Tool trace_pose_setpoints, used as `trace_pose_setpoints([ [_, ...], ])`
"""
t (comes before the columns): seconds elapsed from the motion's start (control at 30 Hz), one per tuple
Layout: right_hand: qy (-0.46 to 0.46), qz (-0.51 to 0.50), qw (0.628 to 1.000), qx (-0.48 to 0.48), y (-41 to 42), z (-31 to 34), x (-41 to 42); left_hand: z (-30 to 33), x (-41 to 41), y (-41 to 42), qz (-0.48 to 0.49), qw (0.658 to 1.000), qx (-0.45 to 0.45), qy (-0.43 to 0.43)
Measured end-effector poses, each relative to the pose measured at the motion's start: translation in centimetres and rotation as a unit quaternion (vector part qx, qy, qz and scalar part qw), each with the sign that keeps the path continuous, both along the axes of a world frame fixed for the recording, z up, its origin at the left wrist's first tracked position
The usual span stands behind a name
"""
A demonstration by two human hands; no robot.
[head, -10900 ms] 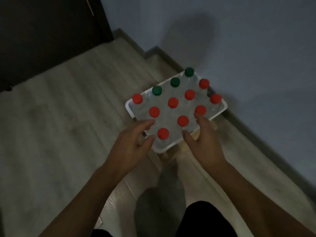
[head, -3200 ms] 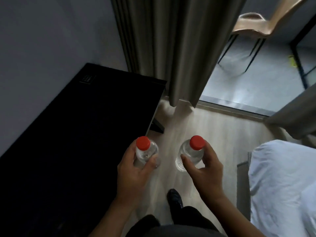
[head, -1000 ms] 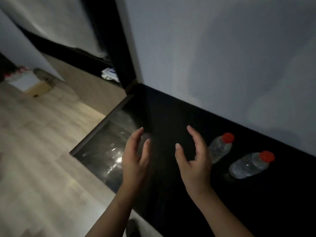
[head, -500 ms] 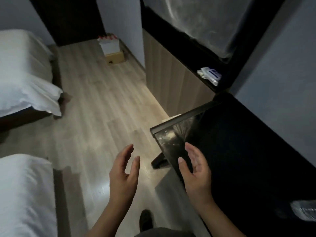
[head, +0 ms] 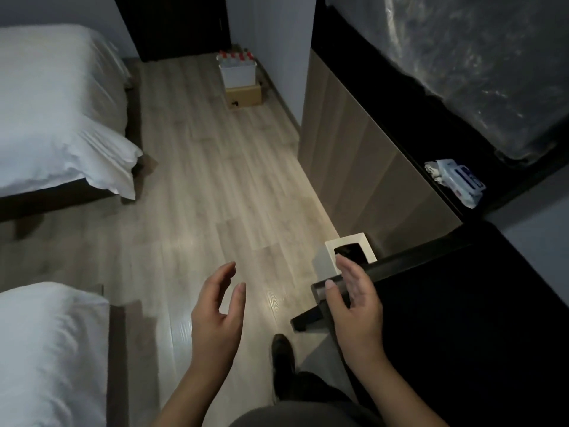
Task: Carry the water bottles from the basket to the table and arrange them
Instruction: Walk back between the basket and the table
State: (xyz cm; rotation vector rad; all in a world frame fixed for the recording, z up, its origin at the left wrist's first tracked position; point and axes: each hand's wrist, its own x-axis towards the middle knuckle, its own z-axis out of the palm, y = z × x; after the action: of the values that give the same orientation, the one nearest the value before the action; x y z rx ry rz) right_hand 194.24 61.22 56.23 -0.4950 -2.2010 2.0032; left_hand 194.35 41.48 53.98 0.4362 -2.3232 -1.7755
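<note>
The white basket stands far off at the end of the wooden floor, on a cardboard box by the wall. Several red-capped water bottles stick up out of it. The black table fills the lower right, and no bottle shows on the part in view. My left hand is over the floor, empty, fingers apart. My right hand is over the table's near corner, also empty with fingers spread.
Two beds with white bedding line the left side, the nearer one at lower left. A wood-panelled unit runs along the right with a white packet on its dark shelf. A small white bin stands beside the table's corner.
The view has swung away from the table and down the room, bringing the basket closer to centre. The bottle at the table's far right edge has left the view. Both hands remain empty.
</note>
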Motion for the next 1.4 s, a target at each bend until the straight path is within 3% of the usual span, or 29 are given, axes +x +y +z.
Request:
trace_pose_setpoints([
  [0.33, -0.001, 0.021, 1.0, -0.01, -3.0, -0.4, -15.6, 1.2, -15.4, -3.1, 0.008, 1.0, -0.001, 0.003],
  [1.0, 0.007, 0.049, 0.999, 0.021, -21.9, 0.2, -51.5, -0.3, -51.6, -21.2, 0.015, 0.995, 0.095, 0.021],
  [1.4, 0.024, 0.076, 0.997, -0.002, -28.2, -0.3, -78.4, -0.7, -76.3, -27.1, 0.052, 0.996, 0.055, 0.037],
])
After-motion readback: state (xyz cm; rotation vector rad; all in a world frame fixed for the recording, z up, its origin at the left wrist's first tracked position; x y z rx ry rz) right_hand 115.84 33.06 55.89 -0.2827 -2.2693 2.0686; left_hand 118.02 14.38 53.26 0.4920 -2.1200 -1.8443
